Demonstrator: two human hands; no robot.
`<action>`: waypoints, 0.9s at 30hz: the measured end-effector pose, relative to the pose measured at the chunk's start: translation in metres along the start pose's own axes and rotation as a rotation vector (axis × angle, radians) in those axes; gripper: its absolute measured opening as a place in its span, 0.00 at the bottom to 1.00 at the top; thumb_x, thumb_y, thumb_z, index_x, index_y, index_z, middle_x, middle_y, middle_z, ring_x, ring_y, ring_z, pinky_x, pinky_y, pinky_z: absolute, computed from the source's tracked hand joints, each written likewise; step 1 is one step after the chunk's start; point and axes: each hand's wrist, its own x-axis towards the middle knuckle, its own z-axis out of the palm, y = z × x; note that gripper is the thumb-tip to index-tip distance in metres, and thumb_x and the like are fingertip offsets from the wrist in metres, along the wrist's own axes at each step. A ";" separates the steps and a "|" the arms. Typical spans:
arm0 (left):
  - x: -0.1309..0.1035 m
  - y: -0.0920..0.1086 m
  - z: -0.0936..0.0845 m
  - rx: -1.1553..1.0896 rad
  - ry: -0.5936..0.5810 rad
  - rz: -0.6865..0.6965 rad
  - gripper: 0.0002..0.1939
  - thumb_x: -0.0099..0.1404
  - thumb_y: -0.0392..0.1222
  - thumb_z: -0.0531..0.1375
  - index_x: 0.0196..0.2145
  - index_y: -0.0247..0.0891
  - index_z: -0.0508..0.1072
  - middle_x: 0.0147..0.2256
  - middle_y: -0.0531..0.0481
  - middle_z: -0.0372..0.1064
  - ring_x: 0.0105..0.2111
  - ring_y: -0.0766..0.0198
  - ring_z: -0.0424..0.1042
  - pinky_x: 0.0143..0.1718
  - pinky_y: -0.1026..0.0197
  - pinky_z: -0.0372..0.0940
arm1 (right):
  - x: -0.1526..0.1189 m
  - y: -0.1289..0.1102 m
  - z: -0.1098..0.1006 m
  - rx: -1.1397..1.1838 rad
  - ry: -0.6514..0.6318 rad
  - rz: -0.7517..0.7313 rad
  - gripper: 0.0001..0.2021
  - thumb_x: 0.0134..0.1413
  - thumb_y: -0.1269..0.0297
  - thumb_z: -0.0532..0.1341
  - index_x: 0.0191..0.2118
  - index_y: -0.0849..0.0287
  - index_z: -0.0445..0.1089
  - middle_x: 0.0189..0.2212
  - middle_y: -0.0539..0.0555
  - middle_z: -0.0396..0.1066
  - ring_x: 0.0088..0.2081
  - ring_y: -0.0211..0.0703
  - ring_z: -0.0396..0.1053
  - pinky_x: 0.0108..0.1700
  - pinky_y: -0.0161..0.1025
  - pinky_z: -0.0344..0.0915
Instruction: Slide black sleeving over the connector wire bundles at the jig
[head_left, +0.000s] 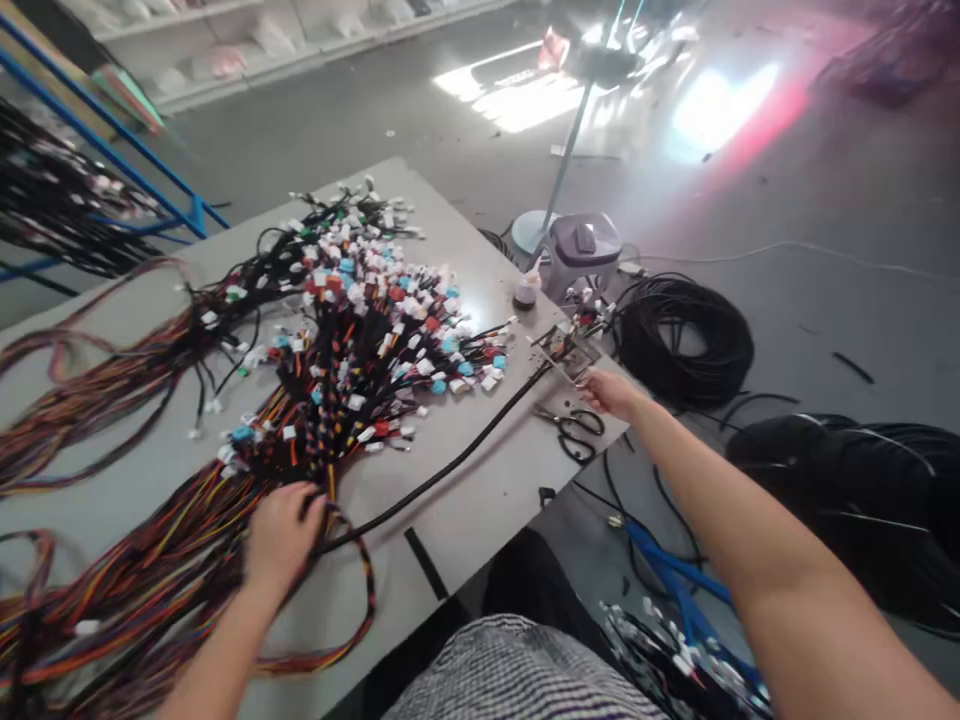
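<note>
My left hand (283,532) is closed around wires at the near side of a large heap of wire harnesses (352,370) with white, blue and red connectors. From beside it a black sleeved cable (465,455) runs right across the table to a small metal frame (559,352) at the table's corner. Connectors stick out past the far side of that frame. My right hand (611,393) has its fingers closed at the frame's near edge; the fingertips are partly hidden. Black-handled scissors (579,432) lie just left of and below my right hand.
The grey table (480,530) ends at a corner by my right hand. A small bottle (526,290) stands near its edge. On the floor are a purple-grey stool (583,240), a coil of black tubing (724,330) and dark bundles (847,480). A blue rack (169,205) stands left.
</note>
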 end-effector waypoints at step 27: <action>0.264 0.376 0.150 -1.376 -1.223 -0.580 0.25 0.66 0.60 0.53 0.32 0.33 0.72 0.16 0.58 0.51 0.11 0.76 0.40 0.14 0.67 0.33 | -0.051 0.078 0.088 -0.274 0.017 -0.215 0.12 0.60 0.60 0.55 0.29 0.60 0.70 0.25 0.54 0.70 0.29 0.43 0.68 0.34 0.36 0.60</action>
